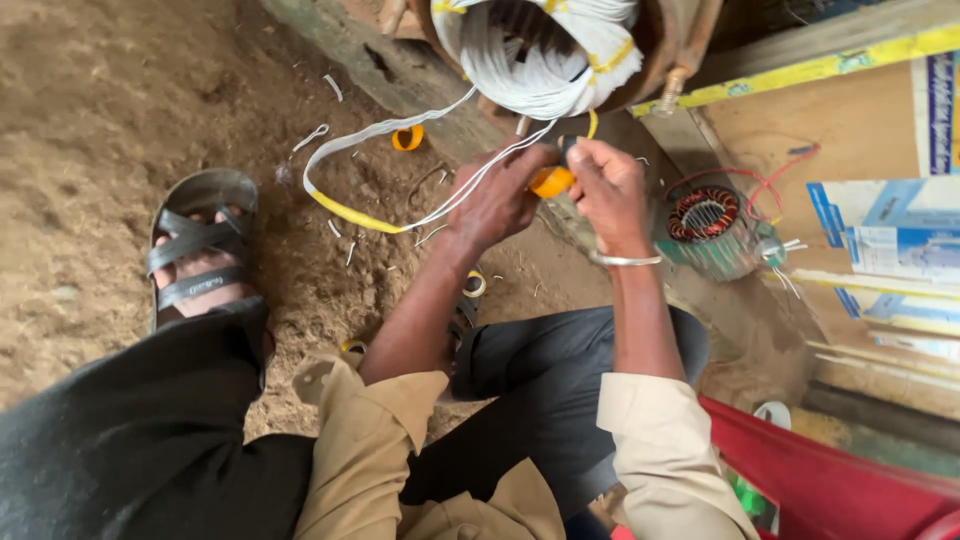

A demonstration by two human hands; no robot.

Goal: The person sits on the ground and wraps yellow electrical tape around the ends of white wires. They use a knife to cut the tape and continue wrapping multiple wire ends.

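Bare dirt floor, littered with wire offcuts, with a large coil of white wire bound in yellow tape at twelve o'clock and a small green motor stator with copper windings at three o'clock. Left hand, centre frame: fingers curled shut, pinching white wire strands that loop out toward ten o'clock. Right hand, just beside it at its three o'clock: fingers closed round a small orange-yellow tape roll lying between both hands; metal bangle on wrist.

Head view, steeply down, close above lap
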